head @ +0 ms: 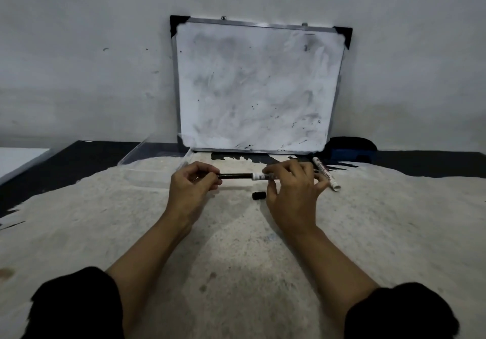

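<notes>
Above cloth [236, 246], left hand [190, 189] pinching marker [236, 176] at dark end, right hand [292, 194] pinching white barrel; cap [258, 196] lying below. Hard tug risking slipping grip, ink smearing fingers.

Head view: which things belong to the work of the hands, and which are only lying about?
In use: black-and-white marker pen, held by left hand and right hand; small black cap, probably its own, on the pale cloth.
Lying about: second white marker pen; smeared metal-framed whiteboard; blue board eraser; clear plastic tray.
</notes>
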